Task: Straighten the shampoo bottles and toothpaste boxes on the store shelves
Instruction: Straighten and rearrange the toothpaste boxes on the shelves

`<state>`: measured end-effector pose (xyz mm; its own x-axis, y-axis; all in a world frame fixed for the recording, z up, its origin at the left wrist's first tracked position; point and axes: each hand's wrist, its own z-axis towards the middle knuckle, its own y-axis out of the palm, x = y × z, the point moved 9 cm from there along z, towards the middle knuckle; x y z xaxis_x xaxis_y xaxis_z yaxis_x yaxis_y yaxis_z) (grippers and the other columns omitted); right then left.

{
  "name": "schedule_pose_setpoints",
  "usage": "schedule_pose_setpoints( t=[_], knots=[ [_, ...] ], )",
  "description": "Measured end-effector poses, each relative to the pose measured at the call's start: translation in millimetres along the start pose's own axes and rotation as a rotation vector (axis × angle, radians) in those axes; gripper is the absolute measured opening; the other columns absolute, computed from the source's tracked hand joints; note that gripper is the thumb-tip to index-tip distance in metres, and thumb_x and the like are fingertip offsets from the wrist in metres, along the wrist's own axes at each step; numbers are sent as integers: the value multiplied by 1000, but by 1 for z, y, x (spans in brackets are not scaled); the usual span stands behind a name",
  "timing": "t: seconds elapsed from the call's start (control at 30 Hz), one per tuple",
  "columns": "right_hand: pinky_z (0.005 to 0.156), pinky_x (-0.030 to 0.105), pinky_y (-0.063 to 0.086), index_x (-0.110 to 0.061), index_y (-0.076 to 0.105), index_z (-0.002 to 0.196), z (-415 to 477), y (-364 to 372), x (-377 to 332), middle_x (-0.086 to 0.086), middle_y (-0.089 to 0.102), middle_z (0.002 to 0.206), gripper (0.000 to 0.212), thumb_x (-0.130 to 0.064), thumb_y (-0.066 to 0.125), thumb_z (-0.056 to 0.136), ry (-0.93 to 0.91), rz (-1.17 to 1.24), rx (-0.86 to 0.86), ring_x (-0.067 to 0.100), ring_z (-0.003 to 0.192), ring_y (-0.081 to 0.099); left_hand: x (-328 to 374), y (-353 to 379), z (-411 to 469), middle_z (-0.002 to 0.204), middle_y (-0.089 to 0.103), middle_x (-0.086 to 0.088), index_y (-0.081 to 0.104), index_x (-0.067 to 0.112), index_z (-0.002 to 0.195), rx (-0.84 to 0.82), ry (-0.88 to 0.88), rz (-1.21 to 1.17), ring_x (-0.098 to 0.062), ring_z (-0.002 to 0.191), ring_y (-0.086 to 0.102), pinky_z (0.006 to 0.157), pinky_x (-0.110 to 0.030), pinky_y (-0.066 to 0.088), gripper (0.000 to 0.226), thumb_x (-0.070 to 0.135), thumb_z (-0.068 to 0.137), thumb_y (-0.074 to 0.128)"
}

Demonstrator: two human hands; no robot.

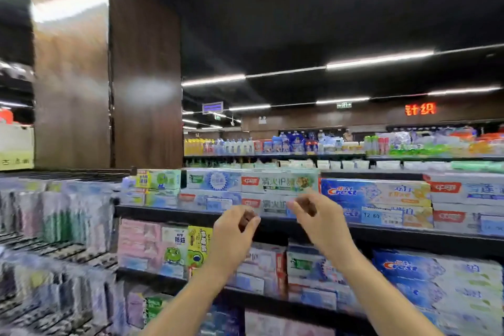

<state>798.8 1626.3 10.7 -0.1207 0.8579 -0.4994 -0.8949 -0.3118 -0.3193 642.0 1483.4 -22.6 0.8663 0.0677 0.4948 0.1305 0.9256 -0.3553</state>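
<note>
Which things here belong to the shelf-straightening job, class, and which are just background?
Job: green toothpaste boxes, Crest boxes, left hand, right hand.
Background: price tag, red sign, wooden pillar, ceiling lights.

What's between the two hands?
In the head view, between the left hand and right hand shows a red-labelled toothpaste box above the black shelf edge.
</note>
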Motion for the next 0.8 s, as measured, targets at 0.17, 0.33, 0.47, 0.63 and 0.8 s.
schedule_pose_setpoints(
  t=[0.17,0.33,0.47,0.63,0.8],
  knots=[
    [86,30,52,-16,70,110,73,36,-44,-2,64,107,21,-29,69,94,-100,-300,-163,13,93,61,-45,-44,75,100,62,13,64,28,105,-63,116,123,-4,96,57,86,-27,49,12,34,95,65],
    [109,39,42,-21,54,142,110,64,-12,0,52,143,53,-46,62,96,49,-784,-376,22,130,48,-84,-63,152,131,58,0,57,20,133,-192,194,365,-21,123,51,106,-36,42,52,45,89,70],
    [105,39,47,-21,55,141,114,73,-1,-2,57,140,54,-48,62,94,101,-901,-474,19,125,53,-114,-45,173,153,43,2,44,28,147,-531,194,460,-19,142,36,118,-40,30,64,52,91,63],
    [102,37,49,-22,60,136,121,73,4,-3,60,138,45,-42,63,95,209,-816,-437,18,121,58,-122,-39,188,145,53,2,54,28,142,-563,249,461,-18,134,47,111,-36,36,39,32,104,50],
    [99,34,50,-28,65,125,130,70,8,-7,65,130,31,-39,64,96,237,-811,-453,14,114,60,-130,-36,198,137,59,5,59,33,137,-541,256,426,-17,126,51,104,-37,43,34,31,104,49]
  ],
)
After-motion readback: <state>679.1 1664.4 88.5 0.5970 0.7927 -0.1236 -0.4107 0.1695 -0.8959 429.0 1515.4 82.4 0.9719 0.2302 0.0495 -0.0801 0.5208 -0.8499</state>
